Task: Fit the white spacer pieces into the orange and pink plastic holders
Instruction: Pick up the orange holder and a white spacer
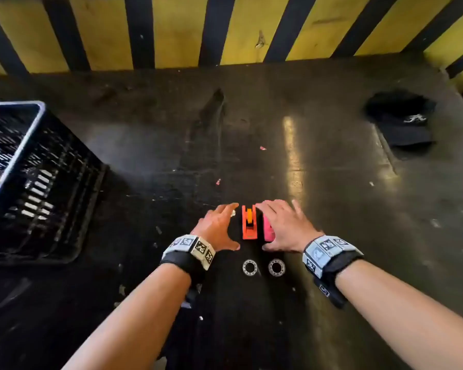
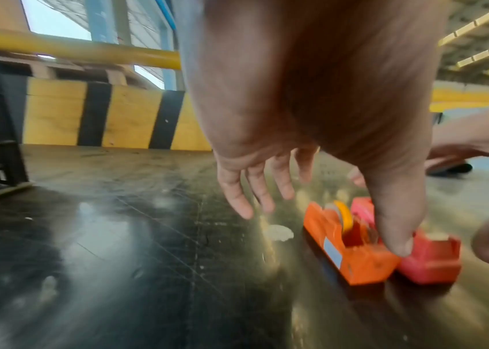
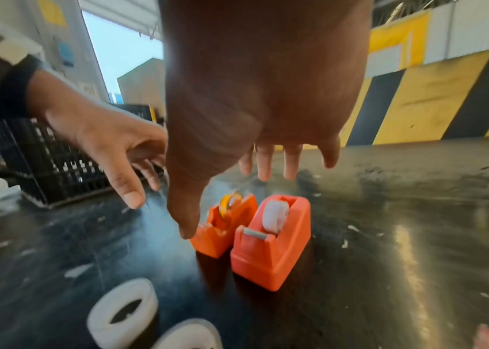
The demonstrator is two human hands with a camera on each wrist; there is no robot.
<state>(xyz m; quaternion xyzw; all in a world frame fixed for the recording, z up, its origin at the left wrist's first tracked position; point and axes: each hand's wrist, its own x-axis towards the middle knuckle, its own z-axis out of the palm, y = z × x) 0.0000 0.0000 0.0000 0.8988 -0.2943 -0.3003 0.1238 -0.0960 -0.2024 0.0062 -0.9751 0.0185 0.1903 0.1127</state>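
An orange holder (image 1: 249,225) and a pink holder (image 1: 268,232) stand side by side on the dark table. The orange one carries a yellow wheel (image 3: 229,203), the pink one a white piece (image 3: 276,216). Two white ring spacers (image 1: 250,267) (image 1: 276,267) lie flat just in front of them. My left hand (image 1: 229,227) hovers with spread fingers to the left of the orange holder (image 2: 345,255), thumb above its near end. My right hand (image 1: 275,225) spreads above the pink holder (image 3: 270,255), hiding much of it in the head view. Neither hand holds anything.
A black slatted crate (image 1: 38,182) stands at the left. A black cap (image 1: 404,121) lies at the back right. A yellow and black striped wall (image 1: 225,30) closes the far edge. Small pink scraps (image 1: 263,148) lie beyond the holders.
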